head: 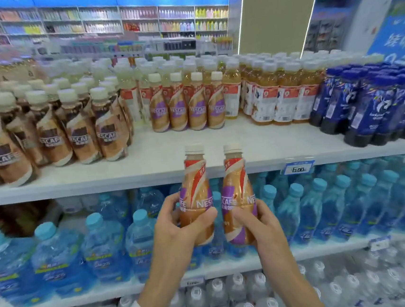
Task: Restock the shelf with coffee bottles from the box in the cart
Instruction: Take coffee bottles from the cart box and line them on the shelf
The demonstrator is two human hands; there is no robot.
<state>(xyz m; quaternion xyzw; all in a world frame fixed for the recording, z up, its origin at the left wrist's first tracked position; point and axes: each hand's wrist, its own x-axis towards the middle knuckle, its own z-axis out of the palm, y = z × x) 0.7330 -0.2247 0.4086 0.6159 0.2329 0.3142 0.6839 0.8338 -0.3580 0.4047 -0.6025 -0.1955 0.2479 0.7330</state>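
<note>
Your left hand (176,227) grips one coffee bottle (196,193) and your right hand (260,224) grips a second bottle (237,194), both upright and side by side, just below the shelf (162,157) edge. Push in carelessly and you could topple the four matching bottles (187,105) standing at the back. Two held, four showing.

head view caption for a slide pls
Restocking: left hand holds one coffee bottle, right hand a second bottle, both upright before the shelf.
</note>
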